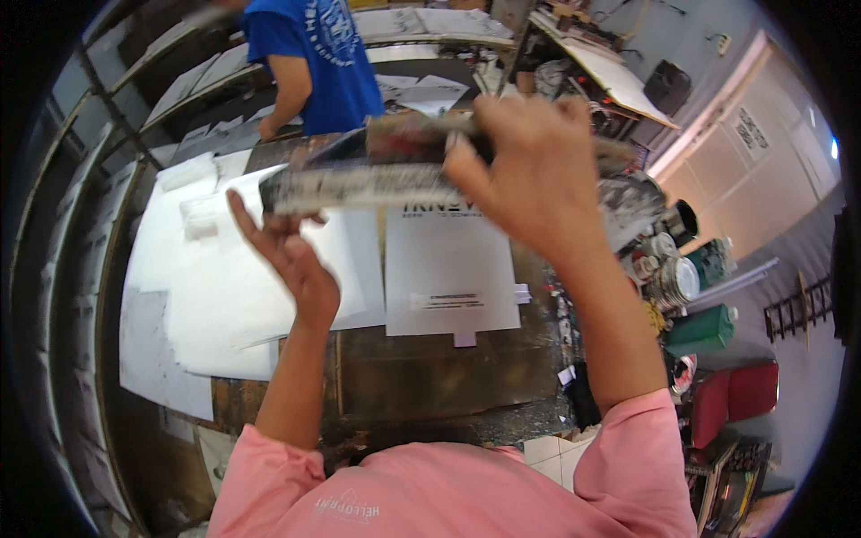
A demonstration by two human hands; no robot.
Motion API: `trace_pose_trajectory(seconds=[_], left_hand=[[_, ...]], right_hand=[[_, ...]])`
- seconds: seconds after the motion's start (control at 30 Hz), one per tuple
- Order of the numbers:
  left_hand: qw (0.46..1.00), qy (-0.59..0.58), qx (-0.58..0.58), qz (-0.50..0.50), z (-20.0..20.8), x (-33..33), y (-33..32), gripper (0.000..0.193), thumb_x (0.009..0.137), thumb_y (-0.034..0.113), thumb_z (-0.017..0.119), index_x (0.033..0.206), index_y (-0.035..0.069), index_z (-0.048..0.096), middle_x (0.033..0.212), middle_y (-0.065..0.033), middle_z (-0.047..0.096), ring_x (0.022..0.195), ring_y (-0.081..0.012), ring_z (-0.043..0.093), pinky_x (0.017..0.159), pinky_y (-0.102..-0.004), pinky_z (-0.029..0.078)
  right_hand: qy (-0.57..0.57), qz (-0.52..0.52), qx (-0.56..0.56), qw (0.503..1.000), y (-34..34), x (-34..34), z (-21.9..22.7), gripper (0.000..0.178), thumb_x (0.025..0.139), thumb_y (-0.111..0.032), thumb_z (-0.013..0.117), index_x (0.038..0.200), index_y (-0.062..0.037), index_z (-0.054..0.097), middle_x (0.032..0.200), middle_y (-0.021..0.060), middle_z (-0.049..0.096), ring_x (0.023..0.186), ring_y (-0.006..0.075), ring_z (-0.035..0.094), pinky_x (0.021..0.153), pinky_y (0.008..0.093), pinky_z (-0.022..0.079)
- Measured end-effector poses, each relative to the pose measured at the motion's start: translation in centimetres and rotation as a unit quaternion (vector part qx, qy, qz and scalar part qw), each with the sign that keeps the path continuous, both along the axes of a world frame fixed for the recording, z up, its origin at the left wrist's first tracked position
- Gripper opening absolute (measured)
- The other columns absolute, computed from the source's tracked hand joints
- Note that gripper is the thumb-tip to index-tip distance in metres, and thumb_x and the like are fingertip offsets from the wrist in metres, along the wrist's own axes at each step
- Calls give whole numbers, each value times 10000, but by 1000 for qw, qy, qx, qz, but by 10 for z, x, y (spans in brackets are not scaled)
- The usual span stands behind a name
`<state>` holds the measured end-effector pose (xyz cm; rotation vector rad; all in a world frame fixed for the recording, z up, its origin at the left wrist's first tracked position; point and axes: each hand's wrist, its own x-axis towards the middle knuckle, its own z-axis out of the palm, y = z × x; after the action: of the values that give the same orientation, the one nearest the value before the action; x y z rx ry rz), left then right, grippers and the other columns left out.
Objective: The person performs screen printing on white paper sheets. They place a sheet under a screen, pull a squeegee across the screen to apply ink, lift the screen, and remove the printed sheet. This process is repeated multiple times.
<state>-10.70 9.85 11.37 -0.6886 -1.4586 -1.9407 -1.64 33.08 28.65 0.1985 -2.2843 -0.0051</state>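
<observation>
A screen-printing frame (pixel 359 190) is raised and tilted over the table, its pale, stained near edge blurred by motion. My right hand (pixel 538 170) is closed at its upper right, around a squeegee (pixel 405 139) with a wooden, red-stained handle; part of the grip is hidden. At the frame's left end is my left hand (pixel 300 269), the index finger stretched out and other fingertips just under the edge. Below the frame lies a translucent printed sheet (pixel 453 260) with dark lettering, two small tape tabs at its edges.
White sheets (pixel 233 305) are spread on the left of the dark table (pixel 421 377). Paint cans (pixel 677 280) and a green jug (pixel 702 329) stand at the right. A person in a blue shirt (pixel 314 67) is across the table. A red chair (pixel 734 399) stands at lower right.
</observation>
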Motion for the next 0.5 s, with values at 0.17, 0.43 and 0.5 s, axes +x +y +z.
trace_pose_trajectory(seconds=[0.17,0.43,0.5], left_hand=[[913,-274,-301,3,-71,-103,52,344,1053,211,747,1317,-3,697,919,-90,724,827,-171,721,702,-338,559],[798,74,-581,144,-151,-204,100,349,949,281,801,1279,168,802,1139,-47,695,1161,-288,610,977,-479,406],[781,34,-614,107,-155,-213,97,303,952,301,801,1222,166,825,1151,-47,695,1179,-294,598,995,-492,407]], right_hand=[[10,-6,1,1000,14,-37,38,404,1010,-423,625,919,-44,731,845,177,724,759,376,695,816,488,492],[0,-2,-34,999,27,-59,57,528,1043,-509,565,840,-50,728,734,150,675,650,312,634,649,435,493],[-2,-1,-35,999,30,-59,58,531,1044,-514,560,838,-54,728,728,147,669,648,311,629,647,435,496]])
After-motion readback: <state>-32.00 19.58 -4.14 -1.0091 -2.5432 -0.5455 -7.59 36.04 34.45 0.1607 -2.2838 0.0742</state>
